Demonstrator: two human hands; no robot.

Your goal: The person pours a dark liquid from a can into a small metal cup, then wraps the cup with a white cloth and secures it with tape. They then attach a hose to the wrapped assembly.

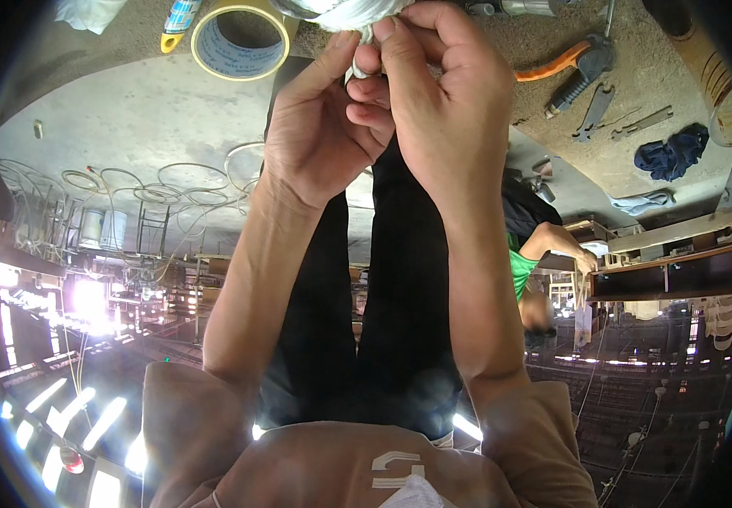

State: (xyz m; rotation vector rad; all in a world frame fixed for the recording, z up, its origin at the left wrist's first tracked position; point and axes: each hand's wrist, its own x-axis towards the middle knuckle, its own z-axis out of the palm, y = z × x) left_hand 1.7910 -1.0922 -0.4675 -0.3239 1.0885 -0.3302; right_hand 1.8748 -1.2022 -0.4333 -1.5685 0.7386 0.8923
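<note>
Workshop floor | both hands (383,102) pinching white cloth bundle (345,13) | tape roll (240,38) nearby

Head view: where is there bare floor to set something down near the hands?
Bare grey floor lies below the tape roll, left of the left hand. The right side is crowded: pliers, wrenches and a dark rag beside the right hand.

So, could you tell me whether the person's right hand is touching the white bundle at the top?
Touching. The head view shows the right hand with its fingertips pinching the white bundle, and the left hand pressed against it alongside.
</note>
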